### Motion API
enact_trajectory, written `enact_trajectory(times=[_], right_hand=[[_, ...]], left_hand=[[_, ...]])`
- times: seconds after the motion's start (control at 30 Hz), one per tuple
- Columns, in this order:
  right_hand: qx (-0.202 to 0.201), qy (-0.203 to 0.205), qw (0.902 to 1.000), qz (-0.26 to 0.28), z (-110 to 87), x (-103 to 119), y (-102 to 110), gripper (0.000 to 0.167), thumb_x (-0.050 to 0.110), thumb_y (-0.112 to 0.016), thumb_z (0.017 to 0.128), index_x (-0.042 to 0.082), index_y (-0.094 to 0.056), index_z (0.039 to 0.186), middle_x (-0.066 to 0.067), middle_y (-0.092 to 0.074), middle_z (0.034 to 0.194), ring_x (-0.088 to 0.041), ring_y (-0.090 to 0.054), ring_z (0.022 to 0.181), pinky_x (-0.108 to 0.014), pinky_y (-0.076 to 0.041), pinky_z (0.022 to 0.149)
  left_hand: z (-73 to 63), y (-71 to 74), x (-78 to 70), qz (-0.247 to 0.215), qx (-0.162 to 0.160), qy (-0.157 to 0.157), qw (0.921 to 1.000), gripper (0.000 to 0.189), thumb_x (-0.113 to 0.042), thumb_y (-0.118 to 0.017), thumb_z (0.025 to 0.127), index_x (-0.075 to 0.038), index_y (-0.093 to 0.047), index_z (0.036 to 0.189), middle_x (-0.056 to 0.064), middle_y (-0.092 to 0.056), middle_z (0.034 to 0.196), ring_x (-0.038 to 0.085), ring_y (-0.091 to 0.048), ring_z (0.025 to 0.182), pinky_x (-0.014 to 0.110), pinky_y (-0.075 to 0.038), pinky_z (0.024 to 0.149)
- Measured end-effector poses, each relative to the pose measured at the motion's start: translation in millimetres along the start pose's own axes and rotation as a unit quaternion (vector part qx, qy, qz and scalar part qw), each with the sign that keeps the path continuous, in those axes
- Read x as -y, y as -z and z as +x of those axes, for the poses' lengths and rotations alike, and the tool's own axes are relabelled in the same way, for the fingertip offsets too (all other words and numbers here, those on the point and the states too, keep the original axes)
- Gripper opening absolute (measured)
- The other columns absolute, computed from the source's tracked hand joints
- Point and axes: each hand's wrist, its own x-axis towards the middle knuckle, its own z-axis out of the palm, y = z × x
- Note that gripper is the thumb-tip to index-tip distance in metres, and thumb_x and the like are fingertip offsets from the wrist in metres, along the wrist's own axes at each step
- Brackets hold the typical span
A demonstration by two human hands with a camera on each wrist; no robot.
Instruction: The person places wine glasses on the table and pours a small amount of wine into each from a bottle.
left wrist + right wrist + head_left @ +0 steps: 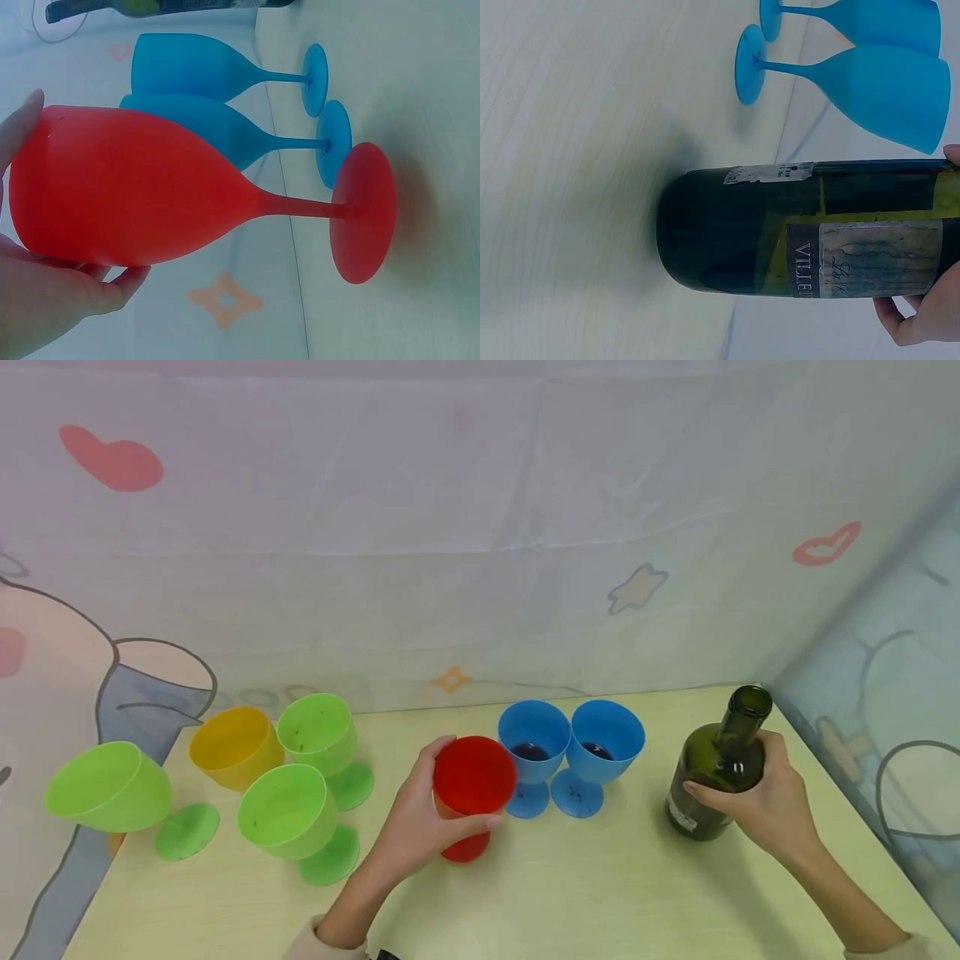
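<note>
Likely light & stiff, the red goblet [475, 772], left of the blue goblets [608, 768], suits L hand's [420, 828] grip round its bowl, whereas R hand [778, 810] clasps the bottle's [701, 760] body, prob heavier, slick & breakable, so low-mid hold's best w/ glass.

Yellow goblet [238, 747]: upright, foot hidden
Left green goblet [108, 787]: left of the yellow goblet
Back green goblet [318, 735]: just right of the yellow goblet, dark specks inside
Front green goblet [288, 812]: nearer the viewer than the yellow goblet, to its right
Desk [570, 902]: pale, beneath the yellow goblet
Printed cloth [420, 510]: hanging behind the yellow goblet
</note>
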Motion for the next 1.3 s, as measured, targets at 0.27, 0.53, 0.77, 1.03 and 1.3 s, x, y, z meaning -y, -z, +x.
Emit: enact_trajectory(times=[0.27,0.53,0.77,1.03,1.3], right_hand=[[0.010,0.034,0.9993,-0.009,2.8,1.0,-4.0,0.086,0.018,-0.082,0.065,-0.007,-0.027,0.126,-0.031,-0.048,0.112,-0.048,-0.048,0.098,-0.058,-0.039,0.075],[0.013,0.057,0.9981,-0.018,3.1,5.6,-5.5,0.084,0.017,-0.083,0.063,-0.006,-0.031,0.124,-0.028,-0.051,0.107,-0.044,-0.051,0.094,-0.055,-0.041,0.071],[0.013,0.091,0.9952,-0.033,2.0,11.2,-5.4,0.081,0.013,-0.084,0.059,-0.009,-0.034,0.119,-0.026,-0.053,0.101,-0.041,-0.053,0.088,-0.053,-0.042,0.069],[-0.042,0.210,0.9718,-0.098,2.2,20.8,-8.5,0.071,0.012,-0.084,0.049,-0.011,-0.046,0.104,-0.021,-0.056,0.086,-0.036,-0.055,0.073,-0.051,-0.042,0.062],[-0.091,0.314,0.9252,-0.193,-2.4,29.1,-12.0,0.063,0.043,-0.060,0.065,-0.009,-0.048,0.098,-0.023,-0.055,0.085,-0.037,-0.053,0.077,-0.052,-0.038,0.059]], left_hand=[[-2.5,-6.7,-4.8,-0.002,0.021,-0.009,0.9997,0.087,-0.020,-0.082,0.066,-0.010,-0.031,0.136,0.004,-0.047,0.125,0.027,-0.043,0.114,0.038,-0.052,0.074],[-4.4,-8.7,-6.7,-0.010,0.037,-0.018,0.9991,0.084,-0.018,-0.081,0.066,-0.011,-0.033,0.134,0.005,-0.047,0.124,0.029,-0.043,0.114,0.038,-0.052,0.073],[-6.0,-8.5,-5.7,-0.008,0.048,-0.015,0.9987,0.085,-0.020,-0.082,0.066,-0.011,-0.032,0.135,0.007,-0.046,0.126,0.031,-0.042,0.115,0.036,-0.052,0.072],[-5.7,-10.2,-7.3,-0.003,0.052,-0.015,0.9985,0.086,-0.021,-0.081,0.067,-0.009,-0.031,0.135,0.006,-0.046,0.126,0.029,-0.043,0.115,0.035,-0.052,0.071],[-5.0,-13.7,-9.6,-0.002,0.059,-0.018,0.9981,0.087,-0.021,-0.082,0.066,-0.009,-0.030,0.135,0.006,-0.045,0.127,0.029,-0.042,0.115,0.036,-0.052,0.071]])
